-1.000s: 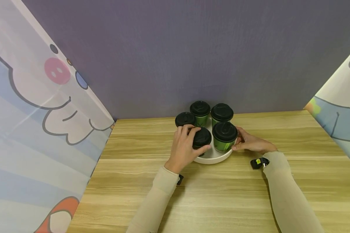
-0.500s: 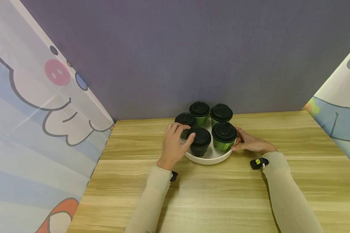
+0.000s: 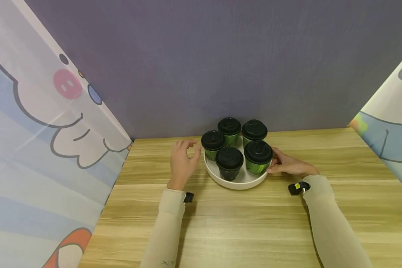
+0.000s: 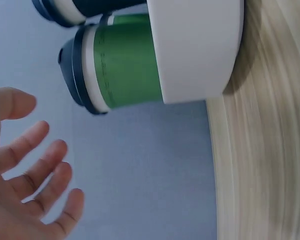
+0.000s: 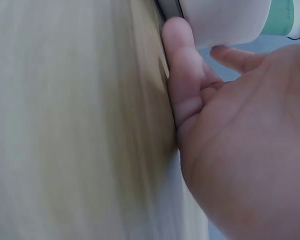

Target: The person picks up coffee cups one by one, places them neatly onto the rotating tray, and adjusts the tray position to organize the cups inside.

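A round white tray (image 3: 241, 185) stands on the table with several lidded paper coffee cups upright in it. At its front left is a dark cup (image 3: 229, 163); a green cup (image 3: 258, 158) stands front right. My left hand (image 3: 182, 163) hovers left of the tray, thumb and fingers spread apart, holding nothing. Nearest to it is the left green cup (image 3: 212, 145), also seen as a green cup (image 4: 125, 65) in the left wrist view, apart from the fingers. My right hand (image 3: 289, 163) holds the tray's right side, its fingers partly hidden behind the front right cup.
Two more green cups, the back left cup (image 3: 229, 130) and the back right cup (image 3: 254, 131), stand close to the grey wall (image 3: 234, 67). The wood-grain table (image 3: 241, 227) reaches toward me. Cartoon-printed panels (image 3: 37, 130) flank both sides.
My left hand has let go of the dark cup at the front left and moved left, off the tray. The right hand stays at the tray's right side.
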Demonstrator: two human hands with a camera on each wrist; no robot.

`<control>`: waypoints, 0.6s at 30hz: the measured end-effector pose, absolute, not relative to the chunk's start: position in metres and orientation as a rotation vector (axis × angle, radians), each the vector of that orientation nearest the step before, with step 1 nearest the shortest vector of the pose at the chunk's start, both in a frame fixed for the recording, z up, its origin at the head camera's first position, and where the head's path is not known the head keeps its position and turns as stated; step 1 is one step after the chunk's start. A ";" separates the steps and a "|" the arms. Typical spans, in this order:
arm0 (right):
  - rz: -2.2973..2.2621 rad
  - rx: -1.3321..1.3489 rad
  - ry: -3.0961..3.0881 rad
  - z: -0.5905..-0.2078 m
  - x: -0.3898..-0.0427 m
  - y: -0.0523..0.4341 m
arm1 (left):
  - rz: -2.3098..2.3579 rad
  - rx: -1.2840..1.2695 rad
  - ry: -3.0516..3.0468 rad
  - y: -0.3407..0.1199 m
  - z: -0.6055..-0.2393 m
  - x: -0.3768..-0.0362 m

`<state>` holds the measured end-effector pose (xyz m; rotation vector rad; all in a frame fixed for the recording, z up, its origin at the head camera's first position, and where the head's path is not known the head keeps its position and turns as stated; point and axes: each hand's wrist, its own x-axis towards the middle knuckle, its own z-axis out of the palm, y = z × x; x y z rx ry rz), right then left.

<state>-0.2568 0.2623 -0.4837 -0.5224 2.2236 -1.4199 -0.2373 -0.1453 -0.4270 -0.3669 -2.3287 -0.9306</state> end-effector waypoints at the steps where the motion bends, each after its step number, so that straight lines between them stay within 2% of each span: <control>1: -1.431 -0.546 2.210 -0.484 -0.257 0.264 | -0.931 -0.345 -2.350 -0.147 -0.427 -0.238; 8: -1.477 -0.617 2.260 -0.477 -0.255 0.272 | -0.880 -0.254 -2.533 -0.159 -0.425 -0.240; 18: -1.141 -0.390 3.126 -0.448 -0.251 0.256 | -0.775 -0.240 -2.701 -0.166 -0.426 -0.249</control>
